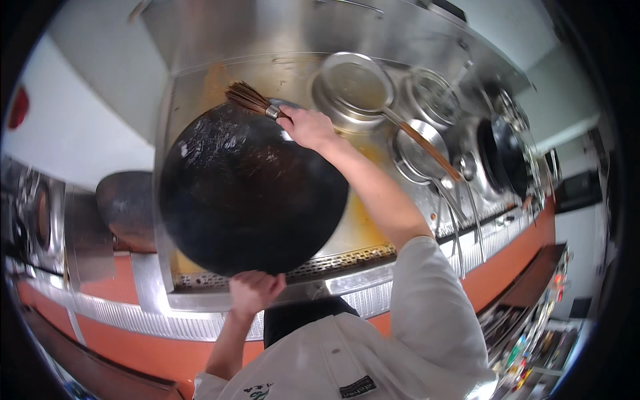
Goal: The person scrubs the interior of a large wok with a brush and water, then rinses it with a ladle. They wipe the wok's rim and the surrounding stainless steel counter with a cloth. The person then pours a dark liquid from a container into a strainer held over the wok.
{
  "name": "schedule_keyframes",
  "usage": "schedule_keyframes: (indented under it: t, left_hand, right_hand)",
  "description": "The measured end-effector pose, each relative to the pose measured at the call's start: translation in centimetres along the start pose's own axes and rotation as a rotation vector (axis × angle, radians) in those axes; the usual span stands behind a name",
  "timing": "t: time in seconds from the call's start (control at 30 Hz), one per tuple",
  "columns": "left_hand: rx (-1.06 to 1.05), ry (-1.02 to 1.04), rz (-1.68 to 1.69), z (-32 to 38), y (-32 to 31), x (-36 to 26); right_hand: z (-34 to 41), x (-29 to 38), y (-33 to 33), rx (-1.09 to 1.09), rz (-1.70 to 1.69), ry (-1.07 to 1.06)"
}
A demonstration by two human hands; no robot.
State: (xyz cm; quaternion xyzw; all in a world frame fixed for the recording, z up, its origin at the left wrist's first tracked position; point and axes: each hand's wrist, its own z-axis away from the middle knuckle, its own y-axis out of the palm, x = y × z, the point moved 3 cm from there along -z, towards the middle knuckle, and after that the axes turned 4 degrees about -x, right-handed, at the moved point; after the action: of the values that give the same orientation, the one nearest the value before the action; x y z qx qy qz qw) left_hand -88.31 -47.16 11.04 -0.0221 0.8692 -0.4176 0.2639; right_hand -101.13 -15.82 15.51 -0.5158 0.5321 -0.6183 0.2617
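A large dark wok (255,200) is tipped up before me, a broad round face of it towards the camera, with wet shiny streaks near its top. My left hand (256,291) is closed at the wok's near edge; its fingers partly hide what they grip there. My right hand (309,127) holds a bamboo wok brush (248,99) by its end near a metal band. The brush's bristles point left, over the far upper edge of the wok. Whether they touch the metal cannot be told.
Right of the wok, a fine strainer with a wooden handle (425,145) lies over a metal pot. A perforated ladle (422,145), another round pot (435,97) and long-handled ladles (467,167) lie farther right. Another dark wok (127,210) stands at the left. A perforated drain strip (345,260) runs along the near edge.
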Motion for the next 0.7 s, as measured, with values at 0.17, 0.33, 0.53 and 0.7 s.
schedule_keyframes:
  t: [0.17,0.33,0.53,0.7]
  left_hand:
    - [0.039,0.142,-0.125,-4.2,-3.3,-0.6]
    - [-0.055,0.217,-0.498,-12.0,-8.7,-1.4]
    - [-0.067,-0.127,-0.306,-28.1,-12.1,-0.1]
    - [-0.067,-0.12,-0.441,-40.0,-14.0,6.3]
  right_hand:
    - [15.5,-14.1,-5.3,-0.261,-0.147,0.071]
    - [36.1,-20.8,0.8,-0.158,-0.244,0.485]
    - [46.7,-18.1,6.2,-0.011,-0.223,0.618]
    - [45.4,-16.9,8.8,0.137,-0.295,0.667]
